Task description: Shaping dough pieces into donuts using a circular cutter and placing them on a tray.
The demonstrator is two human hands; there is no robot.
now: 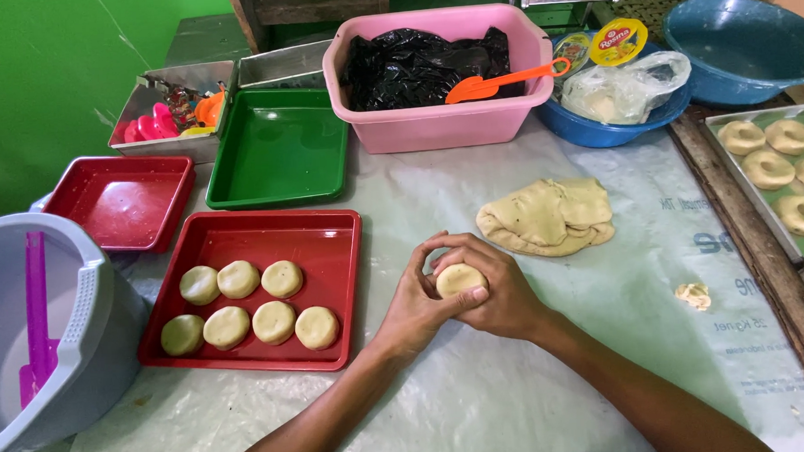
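- A dough ball [459,279] is cupped between the left hand [412,309] and right hand [504,294], fingers closed around it, above the plastic-covered table [518,393], apparently for rounding.
- Seven shaped pieces [248,305] are kept in rows in the red tray [332,283] alongside.
- The dough slab [548,216] is left beyond, within reach.

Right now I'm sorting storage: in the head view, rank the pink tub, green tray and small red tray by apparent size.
1. pink tub
2. green tray
3. small red tray
The tub and green tray sit farther back, so the ranking holds.

Bright, even daylight, soft shadows, faint glare on the plastic sheet [535,374], sharp focus throughout.
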